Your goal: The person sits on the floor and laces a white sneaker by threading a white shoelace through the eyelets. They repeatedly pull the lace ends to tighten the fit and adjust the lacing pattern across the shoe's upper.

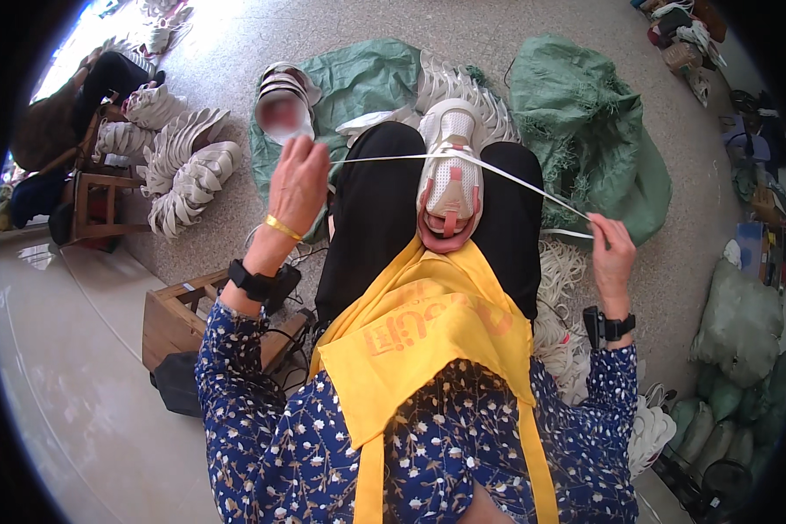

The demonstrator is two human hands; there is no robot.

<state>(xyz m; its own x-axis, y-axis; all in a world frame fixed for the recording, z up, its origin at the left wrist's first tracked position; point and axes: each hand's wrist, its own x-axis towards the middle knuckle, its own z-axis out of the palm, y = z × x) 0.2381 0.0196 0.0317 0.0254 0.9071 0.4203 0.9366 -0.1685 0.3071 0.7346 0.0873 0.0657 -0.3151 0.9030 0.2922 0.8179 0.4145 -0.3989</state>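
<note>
A white sneaker [450, 166] with pink trim rests between my knees, its toe pointing away and its pink heel toward me. One white shoelace [533, 186] runs across the sneaker and is drawn out tight to both sides. My left hand [297, 179] pinches the lace's left end, fingers closed. On the right, my right hand [612, 249] grips the other stretch of lace between thumb and fingers, and a loose tail hangs beside it. Just beyond my left hand stands a stack of white shoe pieces [286, 92].
Green woven sacks [576, 113] lie ahead, with a row of white shoe parts [463, 83] between them. More white shoe parts [196, 175] are heaped at left near a wooden stool [105, 205]. Loose white laces [561, 297] pile by my right leg. Another wooden stool [170, 323] stands at my left.
</note>
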